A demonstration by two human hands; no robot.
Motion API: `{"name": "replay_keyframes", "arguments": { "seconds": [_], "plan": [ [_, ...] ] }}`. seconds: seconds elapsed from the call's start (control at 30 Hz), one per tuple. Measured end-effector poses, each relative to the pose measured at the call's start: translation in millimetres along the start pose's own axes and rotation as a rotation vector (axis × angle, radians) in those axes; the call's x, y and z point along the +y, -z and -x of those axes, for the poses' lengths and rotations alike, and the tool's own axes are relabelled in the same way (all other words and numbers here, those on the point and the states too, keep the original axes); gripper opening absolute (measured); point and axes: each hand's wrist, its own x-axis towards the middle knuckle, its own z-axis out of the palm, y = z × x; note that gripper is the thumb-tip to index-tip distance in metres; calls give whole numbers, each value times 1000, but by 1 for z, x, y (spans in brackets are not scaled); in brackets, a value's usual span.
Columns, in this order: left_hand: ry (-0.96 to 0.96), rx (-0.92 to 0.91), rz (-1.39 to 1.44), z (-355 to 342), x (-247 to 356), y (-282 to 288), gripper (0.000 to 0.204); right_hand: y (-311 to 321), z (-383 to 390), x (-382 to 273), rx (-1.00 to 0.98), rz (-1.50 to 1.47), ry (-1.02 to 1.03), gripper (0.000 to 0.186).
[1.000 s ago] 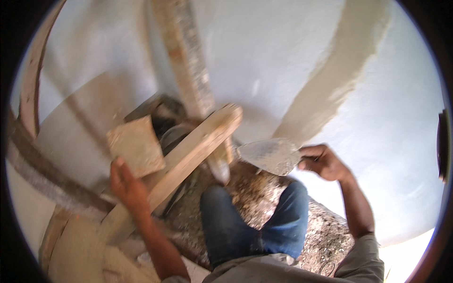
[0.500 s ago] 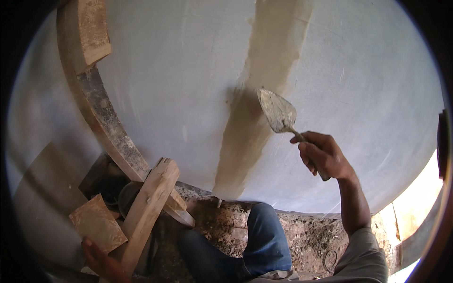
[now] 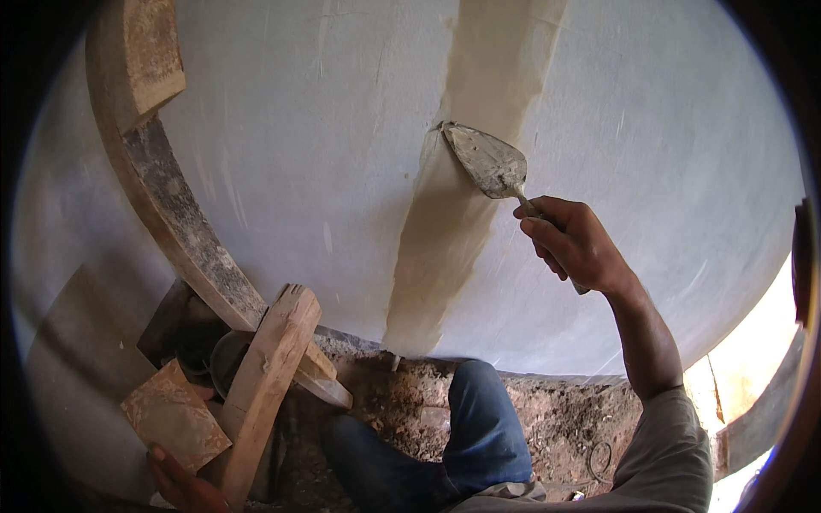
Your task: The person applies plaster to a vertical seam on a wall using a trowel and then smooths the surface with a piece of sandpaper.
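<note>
My right hand (image 3: 571, 244) is closed around the handle of a pointing trowel (image 3: 489, 160), whose pointed blade is smeared with plaster. The blade's tip meets the left edge of a brown, damp-looking plaster strip (image 3: 445, 231) running down the pale grey wall (image 3: 316, 154). At the lower left, my left hand (image 3: 186, 489) holds a square board (image 3: 175, 415) with a pale, smeared face, gripping it by its lower edge. Part of that hand is hidden behind the board and cut off by the picture's edge.
A curved wooden frame (image 3: 162, 209) rises against the wall on the left. A thick timber (image 3: 269, 359) leans beside the board, with a dark round container (image 3: 229, 359) behind it. My bent knee (image 3: 483, 410) is close to the wall's foot, above rubble ground (image 3: 564, 410).
My right hand has moved the trowel up and to the left, bringing its tip to the strip's left edge. The board in my left hand has shifted only slightly.
</note>
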Motion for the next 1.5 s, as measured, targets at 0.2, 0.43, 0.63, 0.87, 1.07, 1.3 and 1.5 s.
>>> {"name": "replay_keyframes", "arguments": {
  "seconds": [0.2, 0.43, 0.63, 0.87, 1.07, 1.3, 1.5],
  "plan": [
    [-1, -9, -5, -1, -9, 1, 87, -5, 21, -4, -45, 6, -122, 26],
    [49, 4, 144, -19, -61, -4, 68, -12, 23, -9, 173, 289, 218, 17],
    [29, -1, 52, 0, -16, 0, 89, -21, 10, -22, 204, 344, 169, 18],
    [31, 12, 30, 0, -11, 1, 91, -17, 7, -22, 145, 335, 125, 19],
    [18, 12, 14, -1, -13, 1, 94, -13, 10, -19, 68, 408, 126, 18],
    [7, 4, 31, -1, -12, 2, 95, -8, 9, -23, 172, 438, 201, 17],
    [20, 22, 5, -1, -10, 1, 95, -10, 8, -14, 141, 456, 176, 18]
  ]
}}
